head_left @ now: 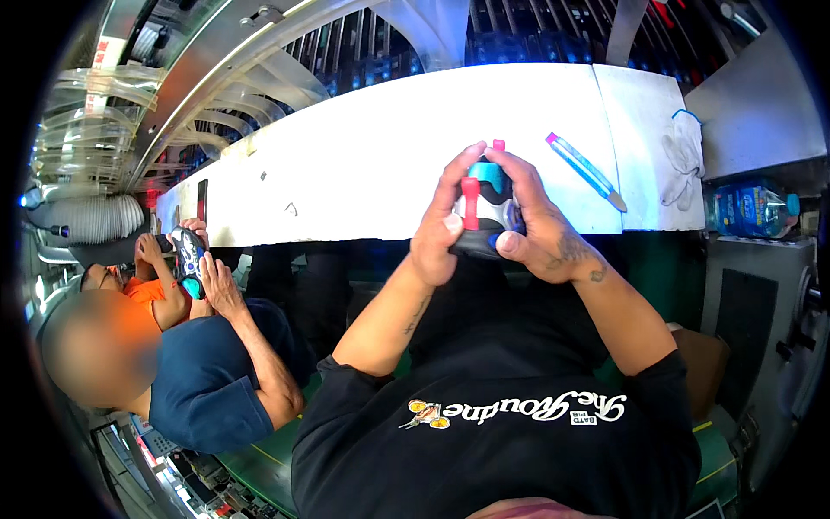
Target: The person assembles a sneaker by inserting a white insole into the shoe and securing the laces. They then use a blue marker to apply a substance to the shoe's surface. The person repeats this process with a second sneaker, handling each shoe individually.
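A shoe (494,211) is held at the near edge of the white table (363,164), gripped from both sides by the curved fingers of the left hand (437,235) and right hand (546,229). Black, silver and teal parts are shown, with two red tabs (470,206) seen on it.

white worktop (363,156), slanted blue pink-ended tool (586,170), pale glove (684,163) at right end, dark slim object (202,201) left

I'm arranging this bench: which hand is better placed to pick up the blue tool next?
The right hand, probably: the blue tool lies to its right on the tabletop. The left hand is farther off, across the shoe-like item. Both hands hold that item, so neither is free.
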Action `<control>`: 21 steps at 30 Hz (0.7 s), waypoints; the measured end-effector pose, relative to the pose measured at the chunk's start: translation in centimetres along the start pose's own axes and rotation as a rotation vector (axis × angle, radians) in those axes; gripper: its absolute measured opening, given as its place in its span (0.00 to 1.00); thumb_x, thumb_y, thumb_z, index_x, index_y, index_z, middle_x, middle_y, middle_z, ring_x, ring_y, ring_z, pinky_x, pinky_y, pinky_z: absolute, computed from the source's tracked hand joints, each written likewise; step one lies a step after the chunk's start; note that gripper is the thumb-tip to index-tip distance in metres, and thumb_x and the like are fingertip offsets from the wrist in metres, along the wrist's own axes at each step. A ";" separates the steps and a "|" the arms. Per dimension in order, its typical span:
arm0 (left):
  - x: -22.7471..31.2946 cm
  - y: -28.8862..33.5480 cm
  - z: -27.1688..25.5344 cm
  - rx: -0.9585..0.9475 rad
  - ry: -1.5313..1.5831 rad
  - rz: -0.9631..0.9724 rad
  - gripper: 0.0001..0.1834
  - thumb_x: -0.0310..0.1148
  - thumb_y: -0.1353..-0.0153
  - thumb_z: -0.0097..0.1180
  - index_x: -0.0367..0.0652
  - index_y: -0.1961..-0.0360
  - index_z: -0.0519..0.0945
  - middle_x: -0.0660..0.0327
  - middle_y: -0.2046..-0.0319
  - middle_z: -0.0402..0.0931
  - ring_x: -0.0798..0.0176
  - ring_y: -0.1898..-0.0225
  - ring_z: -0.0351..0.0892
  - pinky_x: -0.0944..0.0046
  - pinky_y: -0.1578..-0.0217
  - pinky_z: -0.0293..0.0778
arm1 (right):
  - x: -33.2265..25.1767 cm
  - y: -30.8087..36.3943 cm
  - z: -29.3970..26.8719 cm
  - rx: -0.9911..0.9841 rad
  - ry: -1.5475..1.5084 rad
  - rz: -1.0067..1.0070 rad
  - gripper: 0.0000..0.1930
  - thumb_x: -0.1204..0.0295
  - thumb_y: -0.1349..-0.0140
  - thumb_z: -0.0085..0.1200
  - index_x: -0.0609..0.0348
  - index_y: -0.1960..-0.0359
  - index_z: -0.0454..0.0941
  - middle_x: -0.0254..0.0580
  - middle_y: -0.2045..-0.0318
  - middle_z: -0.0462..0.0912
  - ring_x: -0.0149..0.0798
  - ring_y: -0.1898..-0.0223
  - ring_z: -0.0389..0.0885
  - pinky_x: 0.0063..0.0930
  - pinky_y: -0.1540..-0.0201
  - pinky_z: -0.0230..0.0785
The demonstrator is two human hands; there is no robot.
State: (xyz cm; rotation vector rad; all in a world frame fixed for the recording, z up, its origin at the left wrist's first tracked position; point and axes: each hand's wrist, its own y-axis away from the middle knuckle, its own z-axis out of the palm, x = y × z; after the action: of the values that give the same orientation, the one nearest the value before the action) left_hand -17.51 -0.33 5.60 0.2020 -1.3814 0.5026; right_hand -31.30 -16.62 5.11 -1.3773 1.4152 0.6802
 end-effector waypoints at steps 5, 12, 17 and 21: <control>1.9 3.3 -5.2 0.110 0.038 -0.139 0.39 0.48 0.25 0.50 0.26 0.24 0.70 0.47 0.32 0.79 0.53 0.30 0.77 0.55 0.26 0.66 | 1.8 -0.8 3.3 0.065 -0.145 0.170 0.67 0.26 0.42 0.68 0.50 0.13 0.43 0.66 0.28 0.72 0.66 0.34 0.81 0.58 0.28 0.71; 5.3 5.0 -4.7 0.064 -0.403 -0.431 0.32 0.34 0.32 0.75 0.35 0.32 0.76 0.59 0.48 0.83 0.67 0.48 0.81 0.63 0.45 0.79 | 1.0 -0.8 5.5 0.139 0.406 -0.288 0.49 0.34 0.34 0.65 0.58 0.24 0.70 0.51 0.54 0.86 0.51 0.57 0.86 0.49 0.48 0.75; 5.3 4.5 -3.8 0.077 -0.429 -0.368 0.28 0.37 0.29 0.73 0.32 0.35 0.81 0.57 0.49 0.86 0.65 0.48 0.83 0.62 0.43 0.79 | 3.1 0.7 4.4 0.174 0.156 -0.195 0.31 0.55 0.27 0.65 0.63 0.30 0.76 0.51 0.54 0.87 0.53 0.56 0.87 0.47 0.48 0.79; 4.0 5.3 -5.2 0.153 -0.329 -0.406 0.28 0.41 0.26 0.70 0.33 0.34 0.83 0.56 0.49 0.88 0.64 0.48 0.85 0.61 0.43 0.81 | 3.0 3.5 2.2 0.281 0.059 -0.044 0.16 0.74 0.30 0.66 0.66 0.43 0.82 0.54 0.54 0.87 0.54 0.55 0.89 0.41 0.49 0.83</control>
State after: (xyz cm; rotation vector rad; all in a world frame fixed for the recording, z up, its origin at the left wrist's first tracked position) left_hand -14.87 7.47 7.69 0.6998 -1.5689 0.2399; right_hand -33.58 -15.15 0.83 -1.2108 1.4615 0.3972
